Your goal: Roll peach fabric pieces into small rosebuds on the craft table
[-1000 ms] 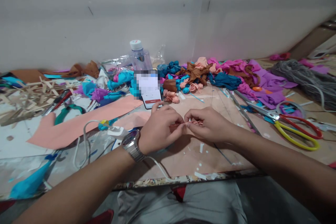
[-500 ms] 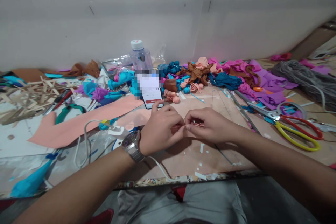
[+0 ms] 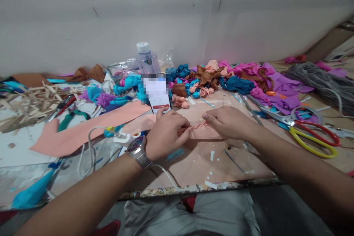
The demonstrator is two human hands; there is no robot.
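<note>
A strip of peach crepe paper [image 3: 208, 132] stretches between my two hands, its upper edge twisted and ruffled. My left hand [image 3: 168, 132], with a steel watch at the wrist, is closed on the strip's left part. My right hand [image 3: 231, 123] pinches the ruffled edge between thumb and fingers at the right. Just beyond my left hand stands a phone [image 3: 160, 107] with its screen lit, leaning near a bottle. Small rolled peach paper roses [image 3: 181, 102] lie close behind the hands. The part of the strip inside my left fingers is hidden.
Large scissors [image 3: 312, 143] with red and yellow handles lie at the right. A clear bottle [image 3: 148, 61] and crumpled coloured paper [image 3: 238, 84] line the wall. At the left are wooden sticks [image 3: 35, 97], green-handled pliers [image 3: 70, 118], a peach sheet [image 3: 83, 136] and a white cable [image 3: 90, 147].
My right hand has moved right and slightly up, away from my left. More of the twisted peach paper edge now shows between them. My left hand has shifted slightly left.
</note>
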